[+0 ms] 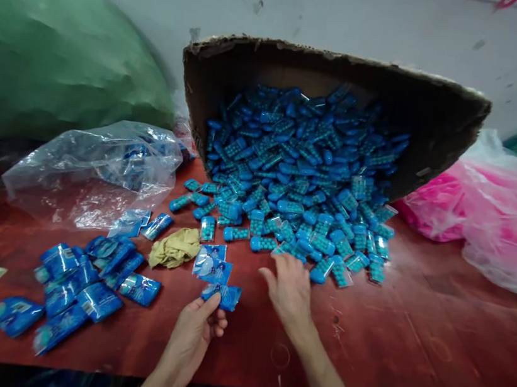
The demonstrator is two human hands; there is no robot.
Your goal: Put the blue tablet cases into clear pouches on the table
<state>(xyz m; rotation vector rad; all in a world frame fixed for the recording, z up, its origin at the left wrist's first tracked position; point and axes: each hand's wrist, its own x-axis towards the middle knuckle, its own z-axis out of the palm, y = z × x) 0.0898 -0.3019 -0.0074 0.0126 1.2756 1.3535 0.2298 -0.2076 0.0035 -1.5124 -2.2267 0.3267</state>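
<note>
Blue sachets (216,275), a strip of them joined end to end, hang in the left hand (195,331), pinched at the lowest packet between thumb and fingers, lying out over the red table (410,340). Just beside it the right hand (291,290) is open, palm down, fingers spread at the near edge of a heap of blue capsule cases (299,173). That heap spills from a tipped cardboard box (440,116). Left of the strip lie a crumpled yellow cloth (176,247), loose filled packets (78,290) and a clear plastic bag (94,172). Pink bags (498,218) sit on the right.
</note>
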